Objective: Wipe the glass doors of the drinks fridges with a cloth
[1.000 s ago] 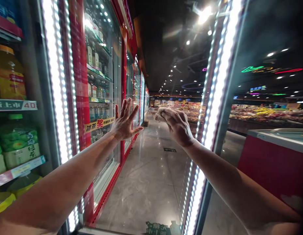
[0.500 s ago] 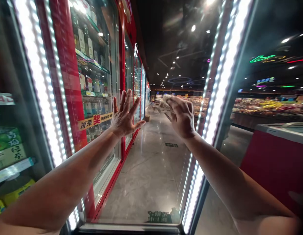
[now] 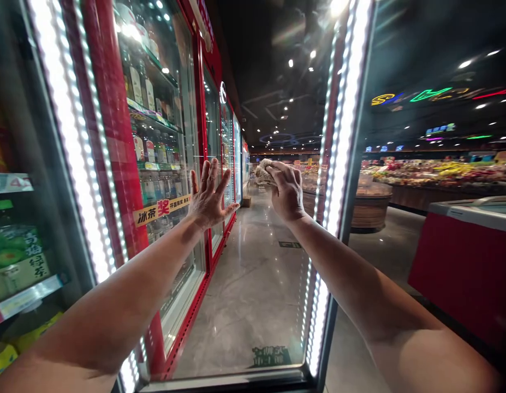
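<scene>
Left hand [image 3: 207, 206] observed with fingers spread, its palm turned toward a glass door [image 3: 232, 378]; contact cannot be confirmed. A light-brown cloth [image 3: 264, 173] is gripped in the right hand [image 3: 289, 194], held at a similar height. The door is edged at both sides by lit LED strips [image 3: 343, 136]. Bottles [image 3: 148, 93] are seen shelved in a red-framed cooler [image 3: 202, 109] at left; a red chest cabinet [image 3: 465, 262] is noted at right

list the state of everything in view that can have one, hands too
left hand: open, fingers spread, palm toward the glass door
right hand: closed on the cloth
cloth: bunched, dampness can't be told
glass door: looks swung open
door light strips: lit
bottles: upright
neon signs: lit
</scene>
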A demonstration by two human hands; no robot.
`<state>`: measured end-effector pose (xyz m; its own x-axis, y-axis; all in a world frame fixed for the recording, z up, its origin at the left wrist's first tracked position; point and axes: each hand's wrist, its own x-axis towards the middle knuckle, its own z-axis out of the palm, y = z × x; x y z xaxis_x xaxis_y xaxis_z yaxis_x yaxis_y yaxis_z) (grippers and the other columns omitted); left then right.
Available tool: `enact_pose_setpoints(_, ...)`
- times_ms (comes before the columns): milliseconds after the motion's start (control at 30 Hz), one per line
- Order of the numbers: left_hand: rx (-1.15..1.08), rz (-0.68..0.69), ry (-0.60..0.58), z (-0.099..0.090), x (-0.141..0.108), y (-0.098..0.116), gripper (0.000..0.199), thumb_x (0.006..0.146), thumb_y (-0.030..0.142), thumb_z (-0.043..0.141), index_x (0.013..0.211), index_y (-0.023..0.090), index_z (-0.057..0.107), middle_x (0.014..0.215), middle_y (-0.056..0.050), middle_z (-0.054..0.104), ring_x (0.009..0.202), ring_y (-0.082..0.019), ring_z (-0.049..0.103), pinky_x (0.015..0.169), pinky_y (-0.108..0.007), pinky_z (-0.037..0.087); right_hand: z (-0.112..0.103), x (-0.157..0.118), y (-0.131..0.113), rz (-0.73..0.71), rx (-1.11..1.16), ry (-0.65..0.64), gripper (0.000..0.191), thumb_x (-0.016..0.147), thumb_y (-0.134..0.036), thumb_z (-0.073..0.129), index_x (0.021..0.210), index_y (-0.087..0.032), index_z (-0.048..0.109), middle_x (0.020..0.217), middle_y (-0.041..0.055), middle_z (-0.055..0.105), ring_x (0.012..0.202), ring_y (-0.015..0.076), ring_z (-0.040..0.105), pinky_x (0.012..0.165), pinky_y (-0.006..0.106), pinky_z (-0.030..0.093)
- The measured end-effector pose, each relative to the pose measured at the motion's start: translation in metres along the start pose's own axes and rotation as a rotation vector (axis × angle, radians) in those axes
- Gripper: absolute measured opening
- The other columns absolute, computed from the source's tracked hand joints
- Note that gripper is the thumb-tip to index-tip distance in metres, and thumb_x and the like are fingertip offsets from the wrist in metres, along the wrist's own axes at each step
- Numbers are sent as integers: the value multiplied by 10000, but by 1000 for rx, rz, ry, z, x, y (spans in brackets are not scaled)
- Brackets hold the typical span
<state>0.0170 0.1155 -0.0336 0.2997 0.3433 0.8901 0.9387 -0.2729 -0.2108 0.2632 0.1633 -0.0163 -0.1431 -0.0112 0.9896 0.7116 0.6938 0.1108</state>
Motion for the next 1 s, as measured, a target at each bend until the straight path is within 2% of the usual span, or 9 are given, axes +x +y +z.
enact_pose_setpoints(67,31,14,24,2,0,-1,1131,853,601,718,1669,392,-38,1720,-23,-237,1604,-390,-99,1252,-663,-127,6,-3,-2,-29,18,-8,430,991,-156,496,1351,-327,659,1395,60,661,1229,296,544,1042,483,474)
enact_pose_setpoints(200,88,26,48,3,0,2,1101,866,663,679,1676,365,-4,1752,-61,-136,1606,-407,-60,1250,-677,-95,16,1,4,-228,71,-61,453,1009,-161,511,1402,-364,612,1399,9,671,1238,267,561,1039,461,488)
enact_pose_setpoints(367,143,17,41,-1,0,6,1107,854,633,721,1675,387,21,1766,-60,-34,1612,-403,2,1262,-659,-78,18,22,28,-237,108,92,431,1021,-172,508,1419,-300,609,1414,55,647,1262,283,553,1075,496,469)
enact_pose_setpoints(567,161,32,21,1,0,3,1096,844,782,620,1675,391,22,1759,-8,-105,1602,-424,-40,1246,-678,-103,21,8,22,-456,240,-59,392,1043,-226,555,1416,-342,589,1392,-9,671,1273,204,571,1092,407,502)
enact_pose_setpoints(733,183,0,-9,1,2,6,1071,864,822,531,1677,368,1,1738,28,-186,1596,-409,-109,1241,-670,-132,18,15,21,-171,230,79,354,1044,-221,561,1383,-295,629,1394,6,661,1282,219,567,1110,437,495)
enact_pose_setpoints(800,189,-15,-13,1,3,8,1073,878,806,524,1679,339,-17,1737,12,-183,1599,-393,-110,1250,-660,-124,18,16,16,-182,247,41,329,1047,-233,559,1362,-270,646,1378,14,669,1279,209,573,1080,406,516)
enact_pose_setpoints(900,182,-24,-6,0,2,11,1102,890,769,545,1682,277,-43,1746,-32,-129,1609,-365,-82,1272,-626,-114,18,12,7,-343,300,-83,305,1030,-224,590,1323,-209,673,1373,40,673,1276,192,579,1033,341,541)
enact_pose_setpoints(933,178,-24,-9,0,1,11,1103,900,755,545,1682,254,-50,1747,-46,-114,1611,-355,-76,1277,-613,-113,19,11,5,-330,316,-92,327,1016,-219,613,1339,-206,665,1372,49,669,1277,192,575,1028,330,545)
enact_pose_setpoints(1000,169,-29,-18,0,-2,12,1088,922,723,542,1682,220,-51,1747,-64,-97,1612,-338,-72,1285,-585,-111,21,9,1,-169,326,-44,421,978,-202,675,1395,-242,634,1361,59,660,1279,200,563,1034,327,548)
